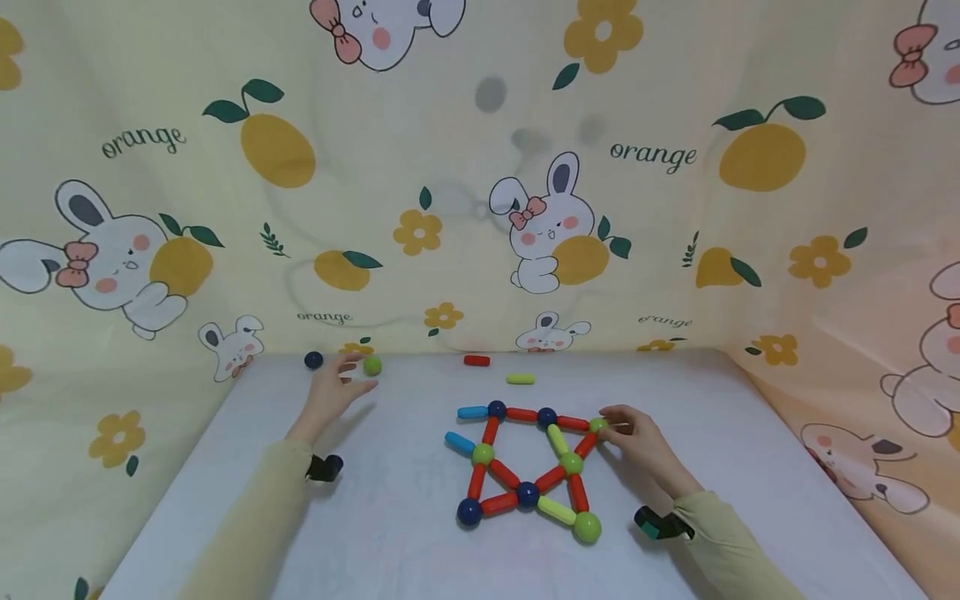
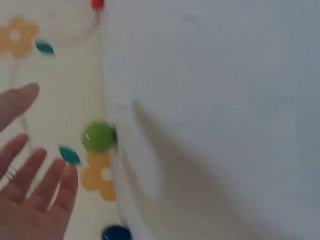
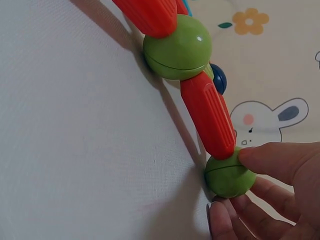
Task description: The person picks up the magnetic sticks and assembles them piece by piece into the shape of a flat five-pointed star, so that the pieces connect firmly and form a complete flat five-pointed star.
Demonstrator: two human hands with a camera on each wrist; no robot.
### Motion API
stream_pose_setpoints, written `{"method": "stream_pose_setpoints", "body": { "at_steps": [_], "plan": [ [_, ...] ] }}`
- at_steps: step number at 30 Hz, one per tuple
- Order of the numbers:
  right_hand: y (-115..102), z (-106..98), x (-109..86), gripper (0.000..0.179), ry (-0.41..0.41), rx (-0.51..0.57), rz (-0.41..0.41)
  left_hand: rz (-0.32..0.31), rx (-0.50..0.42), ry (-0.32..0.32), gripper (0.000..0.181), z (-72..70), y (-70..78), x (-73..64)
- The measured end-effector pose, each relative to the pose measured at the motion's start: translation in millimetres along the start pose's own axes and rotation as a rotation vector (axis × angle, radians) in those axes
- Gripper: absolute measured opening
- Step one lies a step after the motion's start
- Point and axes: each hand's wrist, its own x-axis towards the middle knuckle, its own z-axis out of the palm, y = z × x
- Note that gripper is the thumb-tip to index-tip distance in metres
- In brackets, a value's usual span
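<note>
A flat frame of red, blue and yellow-green rods (image 1: 555, 510) joined by dark blue and green balls lies on the table. At its right corner my right hand (image 1: 637, 440) pinches a green ball (image 3: 230, 176) between thumb and fingers; a red rod (image 3: 209, 115) runs from that ball to another green ball (image 3: 178, 47). Toward the back left, my left hand (image 1: 333, 398) reaches with fingers and thumb spread around a loose green ball (image 1: 372, 366), with a gap showing in the left wrist view. A loose dark blue ball (image 1: 313, 360) sits just left of that hand.
Near the table's back edge lie a loose red rod (image 1: 477, 361) and a yellow-green rod (image 1: 521, 379). A printed cloth (image 1: 465, 167) hangs behind and along the sides of the white table (image 1: 390, 517). Two blue rods (image 1: 459, 442) stick out from the frame's left side.
</note>
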Motion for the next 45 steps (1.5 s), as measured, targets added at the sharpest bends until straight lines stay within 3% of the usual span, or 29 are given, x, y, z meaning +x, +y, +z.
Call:
{"method": "stream_pose_setpoints", "body": {
  "at_steps": [5, 10, 20, 25, 33, 45],
  "plan": [
    [-0.3, -2.1, 0.3, 0.045, 0.0, -0.002, -0.013, -0.061, -0.017, -0.058, 0.057, -5.1, -10.0, 16.1],
    [2.3, -1.9, 0.0, 0.042, 0.014, 0.006, -0.03, -0.146, -0.063, -0.108, 0.069, 3.3, -18.8, 21.0],
    [7.9, 3.1, -0.5, 0.038, 0.016, 0.002, -0.046, -0.159, -0.103, -0.068, 0.062, 18.9, -22.7, 27.2],
    [7.0, 2.9, -0.9, 0.038, 0.012, -0.009, -0.055, -0.203, -0.155, -0.071, 0.048, 27.5, -19.0, 24.5],
    [4.0, 1.1, -2.6, 0.036, 0.015, -0.012, -0.069, -0.192, -0.079, -0.062, 0.037, 43.5, -12.7, 22.6],
    [7.1, 3.5, -1.8, 0.037, 0.022, -0.017, -0.068, -0.313, -0.253, -0.148, 0.036, 70.4, 10.7, 0.2]
  ]
}}
